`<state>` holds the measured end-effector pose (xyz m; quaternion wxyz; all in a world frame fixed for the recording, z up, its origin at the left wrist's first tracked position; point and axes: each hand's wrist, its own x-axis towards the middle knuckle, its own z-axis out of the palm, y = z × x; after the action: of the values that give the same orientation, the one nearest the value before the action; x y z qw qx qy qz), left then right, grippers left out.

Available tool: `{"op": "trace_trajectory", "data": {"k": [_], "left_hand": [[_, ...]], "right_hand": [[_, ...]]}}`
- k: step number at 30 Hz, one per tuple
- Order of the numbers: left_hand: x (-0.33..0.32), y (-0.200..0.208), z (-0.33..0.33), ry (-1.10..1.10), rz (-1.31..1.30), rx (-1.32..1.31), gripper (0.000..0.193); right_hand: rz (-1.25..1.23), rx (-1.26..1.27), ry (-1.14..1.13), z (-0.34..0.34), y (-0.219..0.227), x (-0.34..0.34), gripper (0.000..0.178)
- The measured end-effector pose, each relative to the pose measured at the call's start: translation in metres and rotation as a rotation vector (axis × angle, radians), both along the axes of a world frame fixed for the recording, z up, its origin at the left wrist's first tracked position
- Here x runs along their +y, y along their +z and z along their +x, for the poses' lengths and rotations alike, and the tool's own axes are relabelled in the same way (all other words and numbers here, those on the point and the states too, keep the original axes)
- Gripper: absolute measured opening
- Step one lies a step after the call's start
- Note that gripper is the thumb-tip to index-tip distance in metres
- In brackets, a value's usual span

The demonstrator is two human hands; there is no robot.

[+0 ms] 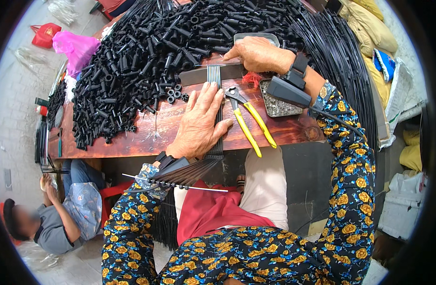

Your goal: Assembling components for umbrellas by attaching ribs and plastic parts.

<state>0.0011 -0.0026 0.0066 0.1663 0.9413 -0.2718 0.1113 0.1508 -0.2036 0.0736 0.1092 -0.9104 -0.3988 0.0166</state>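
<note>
My left hand [199,118] lies flat on a row of thin black strands [220,111], fingers stretched and thumb apart. The strands' silvery tips [213,72] rest side by side over a dark flat bar [192,77]. Below the table edge they fan out to a thin white rod [203,189] with black knobs along it. My right hand [259,53] is over a small clear dish [271,37], one digit pointing left toward the tips. Its other fingers are curled or hidden, so its grip is unclear. Yellow-handled pliers [248,121] lie right of my left hand.
Black plastic tubes [146,61] are heaped across the wooden table [294,133]. A tin of small metal pieces [280,107] and red string [251,79] lie near my right wrist. Long black rods [341,61] are stacked at the right. Another person [61,213] sits at lower left.
</note>
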Motion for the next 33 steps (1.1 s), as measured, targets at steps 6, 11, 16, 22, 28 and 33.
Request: {"op": "trace_trajectory", "data": {"k": [6, 11, 16, 22, 28, 33], "left_hand": [[-0.003, 0.0, 0.001, -0.01, -0.016, -0.007, 0.066], [-0.002, 0.0, 0.001, -0.011, -0.008, -0.014, 0.067], [-0.001, -0.001, 0.0, -0.005, -0.002, -0.02, 0.067], [-0.002, 0.0, 0.0, -0.003, 0.009, -0.018, 0.067], [-0.001, 0.0, 0.0, -0.007, 0.01, -0.023, 0.068], [-0.002, -0.001, 0.0, -0.015, -0.003, -0.024, 0.068]], "right_hand": [[0.056, -0.074, 0.042, 0.015, -0.015, -0.004, 0.051], [0.156, -0.101, 0.097, 0.019, -0.028, -0.007, 0.051], [0.212, -0.018, 0.075, 0.019, -0.034, -0.003, 0.05], [0.253, 0.016, 0.034, 0.018, -0.033, -0.002, 0.045], [0.274, 0.014, 0.015, 0.015, -0.032, 0.002, 0.039], [0.272, 0.034, -0.034, 0.014, -0.033, 0.006, 0.035]]}}
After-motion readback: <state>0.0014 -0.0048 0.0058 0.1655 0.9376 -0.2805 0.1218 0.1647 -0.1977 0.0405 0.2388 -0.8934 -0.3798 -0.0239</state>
